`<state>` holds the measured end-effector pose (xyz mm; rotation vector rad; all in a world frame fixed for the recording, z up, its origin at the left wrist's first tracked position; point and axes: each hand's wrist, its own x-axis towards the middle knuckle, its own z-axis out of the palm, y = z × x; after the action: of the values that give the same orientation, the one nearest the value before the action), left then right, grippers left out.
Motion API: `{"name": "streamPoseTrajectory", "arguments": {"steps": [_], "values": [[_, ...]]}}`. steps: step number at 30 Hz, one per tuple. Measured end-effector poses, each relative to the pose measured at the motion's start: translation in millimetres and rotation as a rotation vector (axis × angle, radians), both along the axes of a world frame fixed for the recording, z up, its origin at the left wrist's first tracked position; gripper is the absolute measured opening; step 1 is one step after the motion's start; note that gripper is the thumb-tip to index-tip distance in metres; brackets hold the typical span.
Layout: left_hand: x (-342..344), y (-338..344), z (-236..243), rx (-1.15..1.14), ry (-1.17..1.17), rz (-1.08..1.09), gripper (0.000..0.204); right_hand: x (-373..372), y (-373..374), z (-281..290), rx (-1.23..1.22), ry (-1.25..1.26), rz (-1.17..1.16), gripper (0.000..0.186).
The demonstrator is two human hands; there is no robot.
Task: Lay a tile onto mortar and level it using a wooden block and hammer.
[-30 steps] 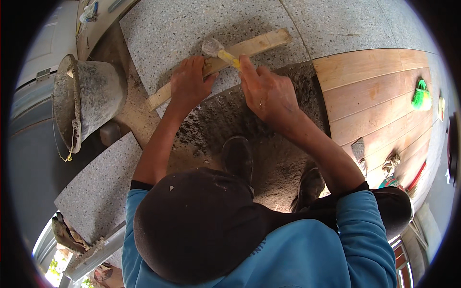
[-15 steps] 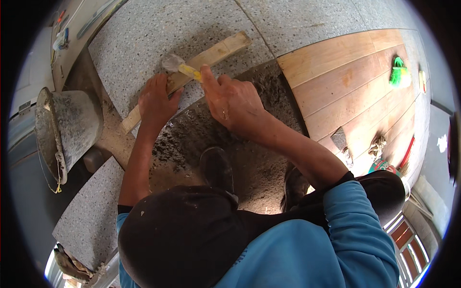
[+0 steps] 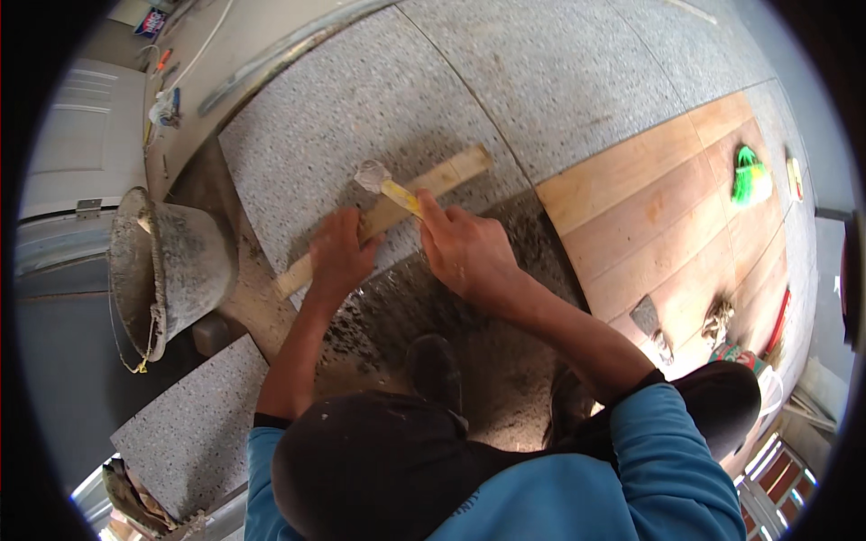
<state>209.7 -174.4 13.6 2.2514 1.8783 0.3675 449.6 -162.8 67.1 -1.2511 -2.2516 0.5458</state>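
Observation:
My right hand (image 3: pixel 465 252) grips the yellow handle of a hammer (image 3: pixel 401 197), whose pale, whitish head is just above and beside a pale wooden batten (image 3: pixel 456 171). My left hand (image 3: pixel 343 252) holds the batten left of the hammer, fingers over it and thumb toward the near side. The batten lies slanted across a speckled grey tile (image 3: pixel 307 117). Below that tile's near edge is a strip of dark, rough wet mortar (image 3: pixel 352 329), with my boots (image 3: pixel 433 370) on the dirty ground.
A cement-stained bucket (image 3: pixel 189 270) stands at left, above a loose speckled tile (image 3: pixel 171 433). At right are wood-look tiles (image 3: pixel 649 225) carrying a green brush (image 3: pixel 749 176), a trowel (image 3: pixel 645 316) and other items. A pale door (image 3: pixel 86 135) is at upper left.
The whole view has shifted, up and left, then back downward, as my head moved. Both hands keep their hold, and the hammer head stays close above the batten, with little visible change.

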Motion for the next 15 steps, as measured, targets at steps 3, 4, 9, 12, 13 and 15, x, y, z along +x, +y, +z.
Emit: {"name": "streamPoseTrajectory", "arguments": {"steps": [3,4,9,12,13,15], "values": [[-10.9,14.7,6.7,0.084,0.015,-0.053,0.040,1.8,15.1,21.2,0.060,0.060,-0.110,0.041],[-17.4,27.2,8.7,0.043,0.020,-0.005,0.042,3.9,21.8,25.7,0.069,0.074,-0.148,0.039],[-81.4,123.2,7.6,0.121,0.102,0.147,0.052,-0.9,58.9,35.4,0.080,0.056,-0.214,0.037],[-117.4,182.2,2.9,0.093,0.125,0.193,0.054,-7.8,80.0,27.7,0.095,0.035,-0.214,0.035],[-123.2,195.9,1.6,0.097,0.123,0.191,0.054,-9.5,86.6,23.9,0.110,0.010,-0.200,0.034],[-127.0,220.3,0.5,0.047,0.154,0.209,0.055,-13.0,99.9,19.8,0.118,-0.006,-0.205,0.033]]}}
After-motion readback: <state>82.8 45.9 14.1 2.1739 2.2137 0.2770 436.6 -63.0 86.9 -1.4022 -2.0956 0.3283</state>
